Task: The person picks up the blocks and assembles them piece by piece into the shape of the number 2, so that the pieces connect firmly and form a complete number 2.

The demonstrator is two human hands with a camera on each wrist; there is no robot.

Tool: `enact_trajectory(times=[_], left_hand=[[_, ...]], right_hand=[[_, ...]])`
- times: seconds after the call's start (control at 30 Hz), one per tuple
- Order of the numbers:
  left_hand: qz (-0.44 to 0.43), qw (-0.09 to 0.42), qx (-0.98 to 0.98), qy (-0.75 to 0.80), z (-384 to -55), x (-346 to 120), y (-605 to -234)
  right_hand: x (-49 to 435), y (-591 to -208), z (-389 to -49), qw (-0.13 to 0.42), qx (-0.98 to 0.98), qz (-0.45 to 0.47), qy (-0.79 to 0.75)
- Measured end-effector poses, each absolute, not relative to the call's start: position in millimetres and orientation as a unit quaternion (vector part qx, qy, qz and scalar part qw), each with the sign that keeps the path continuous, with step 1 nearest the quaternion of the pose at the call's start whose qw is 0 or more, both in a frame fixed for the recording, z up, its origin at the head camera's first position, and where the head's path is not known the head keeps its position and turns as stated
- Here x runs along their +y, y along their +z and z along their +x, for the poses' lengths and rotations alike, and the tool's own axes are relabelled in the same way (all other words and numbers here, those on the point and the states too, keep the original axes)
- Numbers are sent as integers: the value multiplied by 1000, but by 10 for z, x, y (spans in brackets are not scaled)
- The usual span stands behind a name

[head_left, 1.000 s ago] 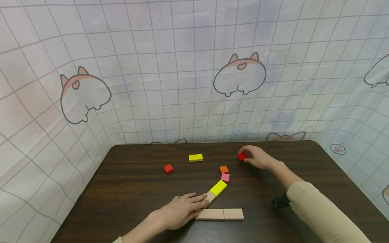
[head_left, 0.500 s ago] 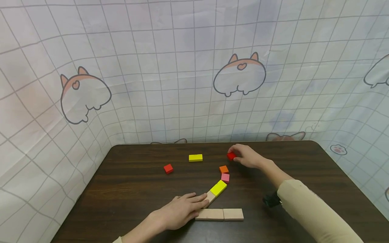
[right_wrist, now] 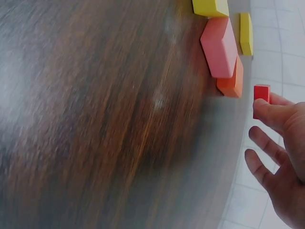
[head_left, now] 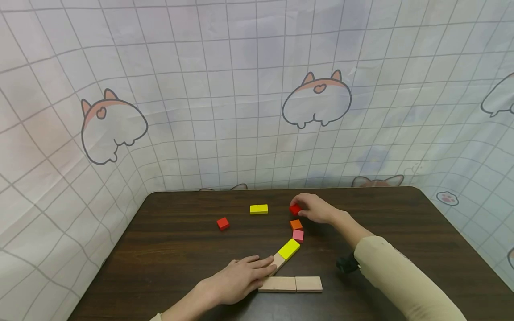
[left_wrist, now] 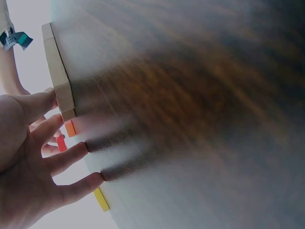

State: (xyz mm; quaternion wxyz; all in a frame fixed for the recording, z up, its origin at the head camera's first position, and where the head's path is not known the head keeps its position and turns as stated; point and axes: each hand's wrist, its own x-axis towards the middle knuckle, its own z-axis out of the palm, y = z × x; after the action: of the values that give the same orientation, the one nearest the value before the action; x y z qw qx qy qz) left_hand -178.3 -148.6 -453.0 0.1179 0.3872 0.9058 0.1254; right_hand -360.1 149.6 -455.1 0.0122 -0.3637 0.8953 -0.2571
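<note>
Between thumb and fingertips my right hand point(head_left: 317, 208) pinches a small red block point(head_left: 295, 209), just beyond an orange block point(head_left: 296, 224). In the right wrist view this red block point(right_wrist: 261, 101) shows at the thumb tip. A pink block point(head_left: 298, 235) touches the orange one, and a yellow block point(head_left: 289, 249) lies close below it. That yellow block meets a plain wooden block point(head_left: 278, 263) set at a slant. My left hand point(head_left: 241, 278) has its fingers stretched out, resting on the slanted wooden block and beside a row of two wooden blocks point(head_left: 277, 284), whose left end it hides.
Farther off on the dark table point(head_left: 168, 249) lie a loose yellow block point(head_left: 259, 209) and another red block point(head_left: 222, 224). A white grid-patterned cloth point(head_left: 225, 111) rises behind the table and along its sides. A dark object point(head_left: 347, 264) sits at the right wrist.
My right hand has carried the red block leftward, from the right of the orange block to just behind it. The left hand and the other blocks have stayed in place.
</note>
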Motion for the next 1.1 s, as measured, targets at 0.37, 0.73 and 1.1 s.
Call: enact_trajectory(times=[0.37,0.73,1.1], left_hand=[[390,116,905,124,-1788,-1493,-4530],[393,111,904,124,-1779,-1500,-4523],[398,105,904,118,-1774,-1503,-4530]], right_hand=[[1364,-4585,-3598,36,897,-363,-251],[1345,-4599,-3588,49,899,-364,-237],[1343,-4628,-3617,50,896,-363,-250]])
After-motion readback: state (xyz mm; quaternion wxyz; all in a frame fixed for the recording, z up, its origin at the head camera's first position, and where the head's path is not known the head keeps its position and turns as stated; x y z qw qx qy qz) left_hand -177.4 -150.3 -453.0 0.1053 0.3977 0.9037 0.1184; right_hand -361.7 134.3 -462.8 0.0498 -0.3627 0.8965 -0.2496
